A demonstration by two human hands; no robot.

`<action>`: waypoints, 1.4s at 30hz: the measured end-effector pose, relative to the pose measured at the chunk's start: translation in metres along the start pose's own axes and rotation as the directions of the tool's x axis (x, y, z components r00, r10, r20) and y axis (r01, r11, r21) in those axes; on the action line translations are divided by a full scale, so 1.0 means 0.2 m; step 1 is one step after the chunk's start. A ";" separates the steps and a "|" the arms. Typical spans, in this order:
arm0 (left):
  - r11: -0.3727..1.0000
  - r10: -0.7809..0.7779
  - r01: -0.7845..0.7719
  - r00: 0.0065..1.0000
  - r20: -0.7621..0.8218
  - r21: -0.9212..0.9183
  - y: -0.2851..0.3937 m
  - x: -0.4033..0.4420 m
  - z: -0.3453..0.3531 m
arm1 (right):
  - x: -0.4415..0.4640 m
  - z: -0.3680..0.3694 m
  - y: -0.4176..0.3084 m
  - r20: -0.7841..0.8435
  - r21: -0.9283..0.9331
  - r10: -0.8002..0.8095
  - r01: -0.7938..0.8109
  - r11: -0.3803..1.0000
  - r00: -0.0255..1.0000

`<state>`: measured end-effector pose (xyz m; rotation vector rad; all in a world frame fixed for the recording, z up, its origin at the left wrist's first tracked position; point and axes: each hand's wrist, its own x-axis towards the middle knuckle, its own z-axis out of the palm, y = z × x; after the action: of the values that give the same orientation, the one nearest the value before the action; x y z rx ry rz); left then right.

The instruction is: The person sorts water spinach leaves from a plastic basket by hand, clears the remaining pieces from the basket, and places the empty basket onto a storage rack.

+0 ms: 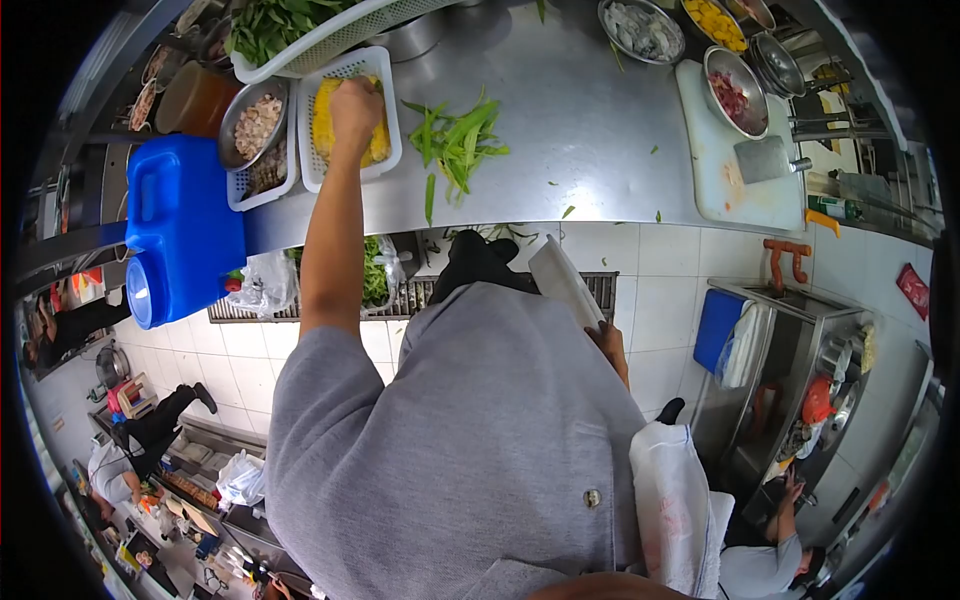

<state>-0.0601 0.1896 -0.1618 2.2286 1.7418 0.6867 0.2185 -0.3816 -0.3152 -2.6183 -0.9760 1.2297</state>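
My left hand is over a white plastic basket of yellow food that looks like corn. Its fingers are closed and point down into the food; what they grip is hidden. Down at my right side, my right hand holds one end of a long white flat-sided object, perhaps a tray seen on edge. Cut green leaves lie loose on the steel table, just right of the basket.
Left of the basket are a metal bowl of chopped pale pieces and a blue jerrycan. Leafy greens fill a basket behind. A cleaver lies on a white cutting board at right. Other people work in the background.
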 end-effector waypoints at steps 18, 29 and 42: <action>0.970 0.121 -0.149 0.981 0.150 0.190 -0.10 0.02 -0.09 | 0.12 -0.09 0.12 0.060 -0.094 -0.132 0.137 0.986 0.989; 0.842 0.537 -0.533 0.843 -0.035 0.086 -0.10 -0.08 -0.30 | 0.09 -0.06 0.15 0.000 -0.040 -0.202 0.202 0.979 0.979; 0.942 0.251 -0.297 0.933 0.258 0.156 -0.02 -0.30 -0.32 | 0.12 -0.05 0.23 0.057 -0.053 -0.116 0.119 0.991 0.992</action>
<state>-0.1066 0.1276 -0.1213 2.5955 1.4506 0.2946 0.2602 -0.4033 -0.3399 -2.5391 -1.1728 1.2681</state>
